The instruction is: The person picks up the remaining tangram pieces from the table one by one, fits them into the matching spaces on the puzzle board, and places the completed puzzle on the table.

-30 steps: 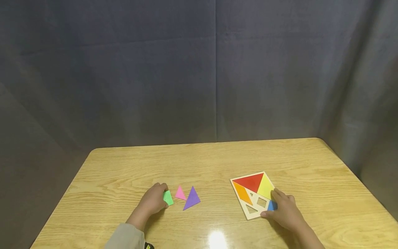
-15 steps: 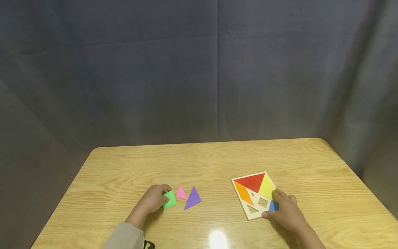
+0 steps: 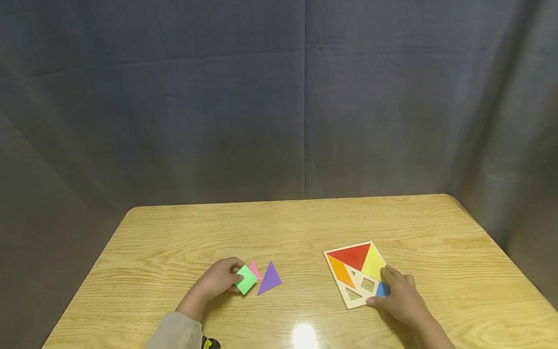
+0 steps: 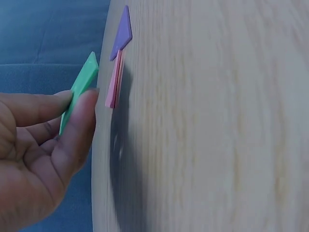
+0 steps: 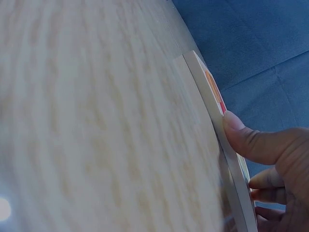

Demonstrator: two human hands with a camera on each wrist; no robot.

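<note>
My left hand (image 3: 220, 280) pinches a green square tangram piece (image 3: 246, 279) between thumb and fingers. The left wrist view shows this piece (image 4: 79, 87) tilted and raised, with a shadow on the wood. Just right of it lie a pink triangle (image 3: 255, 268), partly covered in the head view, and a purple triangle (image 3: 270, 279). On the right, my right hand (image 3: 401, 298) grips the tangram board (image 3: 355, 303), thumb at its near edge and fingers along its right side. A red triangle (image 3: 353, 255), a yellow triangle (image 3: 373, 263), an orange parallelogram (image 3: 341, 270) and a partly hidden blue piece (image 3: 382, 289) sit in it.
The wooden table (image 3: 209, 232) has rounded far corners. Dark grey curtain (image 3: 218, 121) hangs behind it and along both sides. A bright light reflection shows near the front. Several cut-out openings, one square (image 3: 368, 284), show in the board's lower part.
My left hand has picked up and turned the green square, shifting it slightly right until it overlaps the pink triangle in view. The right hand and the board have stayed put.
</note>
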